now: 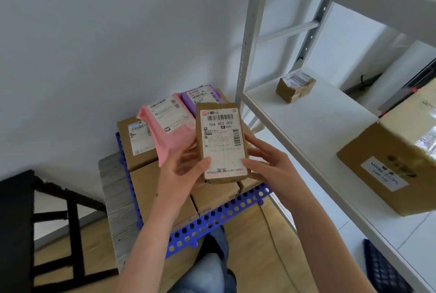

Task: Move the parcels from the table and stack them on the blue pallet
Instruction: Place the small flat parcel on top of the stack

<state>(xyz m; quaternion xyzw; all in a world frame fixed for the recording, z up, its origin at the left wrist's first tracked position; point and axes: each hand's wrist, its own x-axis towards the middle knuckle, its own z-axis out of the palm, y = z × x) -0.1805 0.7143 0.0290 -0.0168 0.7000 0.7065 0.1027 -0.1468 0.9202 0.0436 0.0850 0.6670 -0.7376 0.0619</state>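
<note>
I hold a small brown cardboard parcel [221, 144] with a white shipping label between both hands, above the stack. My left hand [182, 172] grips its left edge and my right hand [266, 162] its right edge. Below lies the blue perforated pallet [212, 222], loaded with several brown boxes [151, 188]. A pink mailer bag [169, 127] and a purple mailer bag [200, 96] rest on top of those boxes, behind the held parcel.
A white metal shelf rack [311, 127] stands to the right, holding a small taped box [295, 87] and a large cardboard box [396, 162]. A black frame [59, 222] is at the left. The white wall is close behind the pallet.
</note>
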